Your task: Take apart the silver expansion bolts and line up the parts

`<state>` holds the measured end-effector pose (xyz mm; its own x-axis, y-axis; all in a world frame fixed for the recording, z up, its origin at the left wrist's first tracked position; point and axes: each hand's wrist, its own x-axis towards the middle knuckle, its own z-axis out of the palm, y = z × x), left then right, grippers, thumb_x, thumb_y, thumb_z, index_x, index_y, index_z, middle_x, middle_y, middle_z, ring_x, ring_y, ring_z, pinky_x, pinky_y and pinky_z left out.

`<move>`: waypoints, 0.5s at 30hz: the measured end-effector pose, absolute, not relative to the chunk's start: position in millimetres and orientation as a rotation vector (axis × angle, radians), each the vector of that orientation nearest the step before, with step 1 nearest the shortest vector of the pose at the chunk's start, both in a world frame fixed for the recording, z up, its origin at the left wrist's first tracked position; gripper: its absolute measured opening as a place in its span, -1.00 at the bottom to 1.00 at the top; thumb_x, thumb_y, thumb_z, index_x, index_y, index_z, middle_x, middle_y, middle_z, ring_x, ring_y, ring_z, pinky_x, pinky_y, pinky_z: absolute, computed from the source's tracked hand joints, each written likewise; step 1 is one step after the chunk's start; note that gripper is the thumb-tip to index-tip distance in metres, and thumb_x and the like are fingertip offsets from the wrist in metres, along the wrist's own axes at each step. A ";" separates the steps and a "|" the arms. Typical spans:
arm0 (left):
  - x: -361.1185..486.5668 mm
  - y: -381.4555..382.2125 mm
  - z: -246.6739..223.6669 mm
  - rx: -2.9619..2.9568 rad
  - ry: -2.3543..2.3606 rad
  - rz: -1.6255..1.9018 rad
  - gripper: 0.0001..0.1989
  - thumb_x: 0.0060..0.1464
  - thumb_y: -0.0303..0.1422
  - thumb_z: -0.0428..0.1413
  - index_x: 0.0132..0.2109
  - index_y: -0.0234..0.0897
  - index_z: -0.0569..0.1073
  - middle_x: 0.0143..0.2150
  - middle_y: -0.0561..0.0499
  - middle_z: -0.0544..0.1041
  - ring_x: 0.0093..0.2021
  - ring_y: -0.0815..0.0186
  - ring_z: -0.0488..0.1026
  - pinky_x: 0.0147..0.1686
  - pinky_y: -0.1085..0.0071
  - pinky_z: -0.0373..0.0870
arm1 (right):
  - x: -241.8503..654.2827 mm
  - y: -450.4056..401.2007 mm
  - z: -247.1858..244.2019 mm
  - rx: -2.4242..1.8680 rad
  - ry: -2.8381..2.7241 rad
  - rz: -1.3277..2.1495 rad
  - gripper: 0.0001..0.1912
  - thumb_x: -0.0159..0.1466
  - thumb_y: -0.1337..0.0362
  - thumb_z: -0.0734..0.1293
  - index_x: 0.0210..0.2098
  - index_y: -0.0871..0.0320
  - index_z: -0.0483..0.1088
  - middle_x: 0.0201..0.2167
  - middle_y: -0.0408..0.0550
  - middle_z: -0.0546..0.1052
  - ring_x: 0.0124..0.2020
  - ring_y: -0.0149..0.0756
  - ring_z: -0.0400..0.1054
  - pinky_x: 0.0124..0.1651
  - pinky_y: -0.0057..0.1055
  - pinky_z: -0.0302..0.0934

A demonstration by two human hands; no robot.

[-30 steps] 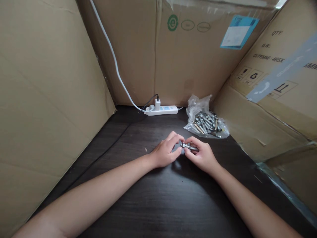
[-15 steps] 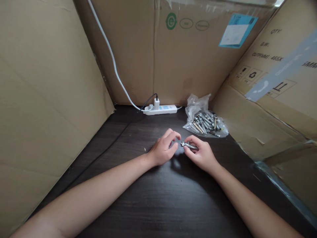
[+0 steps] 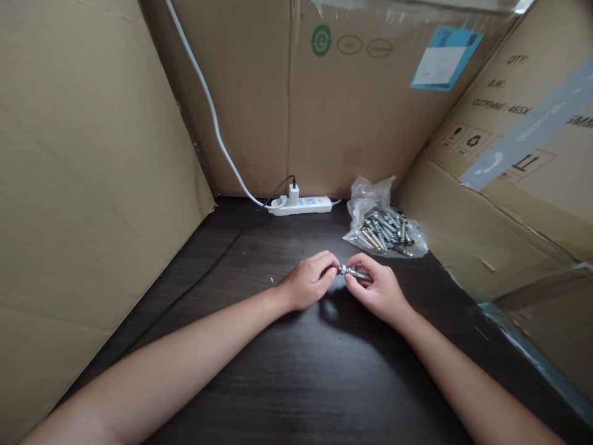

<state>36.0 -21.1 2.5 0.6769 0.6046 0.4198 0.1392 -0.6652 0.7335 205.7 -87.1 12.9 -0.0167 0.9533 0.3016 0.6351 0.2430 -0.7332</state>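
Note:
My right hand [image 3: 376,285] holds a silvery metal bolt [image 3: 356,272] between thumb and fingers, its nut end pointing left. The thumb and index finger of my left hand [image 3: 311,281] are closed in a pinch on the bolt's left tip, beside the nut. Both hands are just above the dark tabletop [image 3: 296,377]. Behind my right hand lies a clear plastic bag [image 3: 369,193] with several similar metal bolts [image 3: 384,228] in it.
A white power strip [image 3: 303,206] with a charger and a black cable [image 3: 185,290] lies at the back. A white cord [image 3: 210,111] rises to the upper left. Cardboard boxes [image 3: 241,80] stand at the left, back and right.
The thumb and fingers of my left hand have closed from a wide curl onto the bolt's left tip. My right hand still grips the bolt in almost the same place.

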 end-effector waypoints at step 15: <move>34.4 -25.7 3.4 2.167 0.502 0.942 -0.76 0.10 -0.50 -0.09 -0.11 -0.30 0.38 -0.34 0.05 0.34 -0.41 0.41 0.24 -0.35 0.47 0.22 | 209.2 -83.8 8.7 -1.495 -1.714 0.517 -0.91 0.17 0.26 0.26 -0.34 0.15 0.30 -0.62 -0.25 0.26 -0.61 -0.47 0.10 -0.53 -0.52 0.02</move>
